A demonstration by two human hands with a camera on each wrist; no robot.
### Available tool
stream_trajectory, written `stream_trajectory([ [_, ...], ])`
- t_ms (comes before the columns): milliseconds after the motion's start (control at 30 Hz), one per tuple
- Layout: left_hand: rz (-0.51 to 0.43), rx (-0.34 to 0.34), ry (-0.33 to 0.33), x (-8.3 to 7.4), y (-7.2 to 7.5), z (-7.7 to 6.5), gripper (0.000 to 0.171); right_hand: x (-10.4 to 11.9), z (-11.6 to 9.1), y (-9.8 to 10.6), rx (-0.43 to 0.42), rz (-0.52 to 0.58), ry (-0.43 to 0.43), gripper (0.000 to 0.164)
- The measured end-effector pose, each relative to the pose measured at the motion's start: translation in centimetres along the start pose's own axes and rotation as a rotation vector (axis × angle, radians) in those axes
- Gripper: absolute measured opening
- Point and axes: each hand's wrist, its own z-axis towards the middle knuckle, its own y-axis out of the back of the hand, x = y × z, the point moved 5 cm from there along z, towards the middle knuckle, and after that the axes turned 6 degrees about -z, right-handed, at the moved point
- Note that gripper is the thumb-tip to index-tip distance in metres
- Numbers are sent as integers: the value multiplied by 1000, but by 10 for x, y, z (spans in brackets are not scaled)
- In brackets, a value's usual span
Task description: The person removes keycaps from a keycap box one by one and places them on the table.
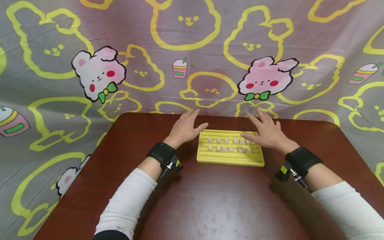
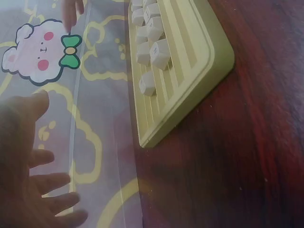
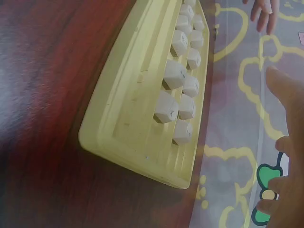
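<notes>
A yellow ridged tray (image 1: pixel 229 159) lies on the table, holding white keycaps (image 1: pixel 219 141) in two rows. Small dark characters mark some of the keycaps (image 3: pixel 166 107) in the right wrist view. My left hand (image 1: pixel 186 128) is held by the tray's left end, fingers extended and thumb pointing toward the tray's corner. Over the tray's right end hovers my right hand (image 1: pixel 268 134), fingers spread, its thumb in front of the upper row at that end. Neither hand holds anything. In the left wrist view the left hand (image 2: pixel 28 161) appears apart from the tray (image 2: pixel 204 80).
The dark reddish-brown table (image 1: pixel 222 206) reaches back to a grey-pink curtain (image 1: pixel 210 60) printed with yellow outlines and bunny heads. Black straps with small cameras circle both wrists, the left strap (image 1: pixel 162 155) and the right strap (image 1: pixel 303 160).
</notes>
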Motion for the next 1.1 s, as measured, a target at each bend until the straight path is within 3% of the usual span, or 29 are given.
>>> stream_trajectory([
  [233, -127, 69, 50, 15, -1, -5, 70, -2, -18, 0, -17, 4, 70, 84],
  [467, -145, 122, 120, 25, -8, -10, 57, -9, -38, -8, -23, 40, 101, 71],
  [800, -173, 160, 135, 27, -23, -13, 46, -17, -53, -24, -42, 64, 72, 50],
  [1100, -219, 184, 121, 30, -35, -14, 44, -26, -59, -34, -5, 140, -17, 33],
])
